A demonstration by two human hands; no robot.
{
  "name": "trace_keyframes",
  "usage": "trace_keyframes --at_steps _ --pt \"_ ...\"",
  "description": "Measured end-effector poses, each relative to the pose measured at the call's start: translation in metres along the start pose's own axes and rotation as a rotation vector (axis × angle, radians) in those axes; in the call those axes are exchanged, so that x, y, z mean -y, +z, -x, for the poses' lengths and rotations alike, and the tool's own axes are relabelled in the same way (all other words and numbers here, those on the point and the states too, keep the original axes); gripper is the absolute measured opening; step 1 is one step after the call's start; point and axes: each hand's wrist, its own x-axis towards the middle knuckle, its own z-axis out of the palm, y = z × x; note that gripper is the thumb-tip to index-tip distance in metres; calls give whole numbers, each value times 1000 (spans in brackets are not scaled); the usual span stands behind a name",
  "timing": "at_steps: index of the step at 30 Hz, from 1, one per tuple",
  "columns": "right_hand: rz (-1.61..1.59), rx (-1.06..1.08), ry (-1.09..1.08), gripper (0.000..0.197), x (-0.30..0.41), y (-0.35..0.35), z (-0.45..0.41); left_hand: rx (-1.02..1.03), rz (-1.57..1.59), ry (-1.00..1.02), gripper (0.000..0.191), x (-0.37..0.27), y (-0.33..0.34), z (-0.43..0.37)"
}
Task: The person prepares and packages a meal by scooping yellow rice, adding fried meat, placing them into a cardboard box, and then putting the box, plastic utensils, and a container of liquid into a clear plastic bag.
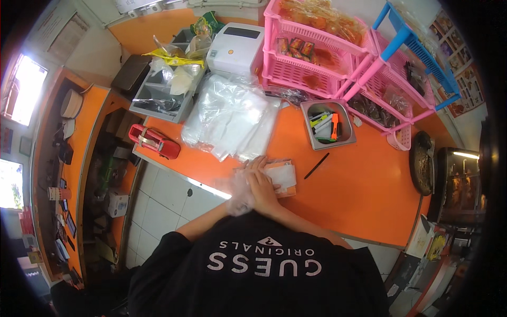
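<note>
Both hands meet over the near edge of the orange tabletop (348, 194). Crumpled clear thin plastic (241, 200) covers much of my left hand (242, 184); it looks like a disposable glove, but blur hides its exact shape. My right hand (262, 188) lies across the left one and touches this plastic. Whether its fingers pinch the film is not visible. Just right of the fingers, partly under them, is a flat orange-and-white packet (287, 193) with a white sheet (281, 175) on top. A stack of clear plastic bags (233, 115) spreads beyond the hands.
A black pen (316, 165) lies near a metal container (348, 138) of markers. Behind stand a white label printer (235, 45), a grey divided tray (158, 113) and pink basket racks (303, 85). A red holder (158, 142) sits at the left edge.
</note>
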Motion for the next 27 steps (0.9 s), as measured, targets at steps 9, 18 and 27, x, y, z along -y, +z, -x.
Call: trace_keyframes --at_steps 9,18,27 --pt "-347 -65 -73 53 -42 -42 63 244 -434 105 36 -43 -21 -14" --pt "-101 -222 60 66 -82 -53 116 233 -274 142 22 13 10 -57" --pt "448 -522 -371 89 -60 -113 38 603 87 86 49 -80 -113 -57"
